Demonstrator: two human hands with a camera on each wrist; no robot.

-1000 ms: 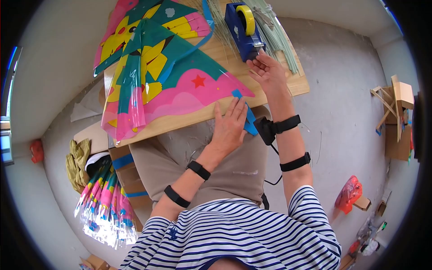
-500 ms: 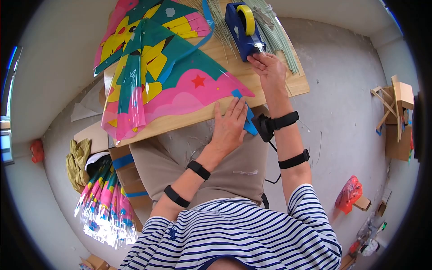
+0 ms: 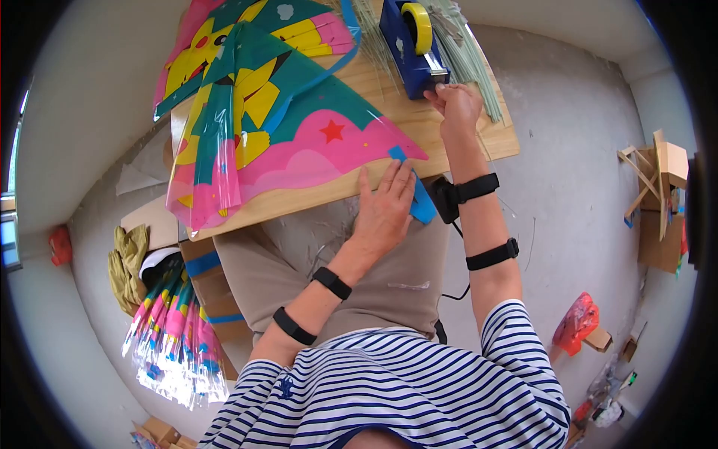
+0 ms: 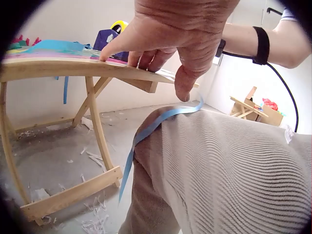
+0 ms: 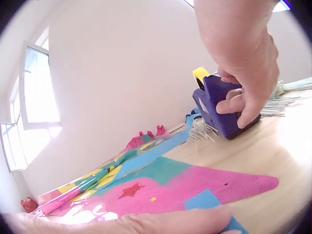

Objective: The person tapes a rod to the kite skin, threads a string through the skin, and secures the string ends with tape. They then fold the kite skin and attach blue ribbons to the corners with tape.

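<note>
A colourful plastic kite point(image 3: 299, 161) with a yellow cartoon figure lies over the wooden table. My left hand point(image 3: 385, 209) rests at the table's front edge, its fairly straight fingers pressing a blue strip point(image 3: 423, 203) by the kite's pink corner. In the left wrist view the strip point(image 4: 168, 116) hangs down over the knee. My right hand point(image 3: 460, 108) is at the front end of a blue tape dispenser point(image 3: 407, 56), fingers curled in and pinching the tape end at the cutter. The fingertips partly hide that end. A yellow-cored tape roll point(image 3: 417, 28) sits in the dispenser.
Thin pale sticks point(image 3: 467, 67) lie in bundles beside the dispenser at the back right of the table point(image 3: 486, 138). Folded shiny kites point(image 3: 176, 329) hang at the lower left, near cardboard boxes. A red bag point(image 3: 577, 323) and wooden pieces point(image 3: 643, 187) are on the floor to the right.
The right hand's fingers, spread loosely under the dispenser's front before, have drawn together at the tape end. The left hand keeps its place on the strip. The head view has shifted slightly.
</note>
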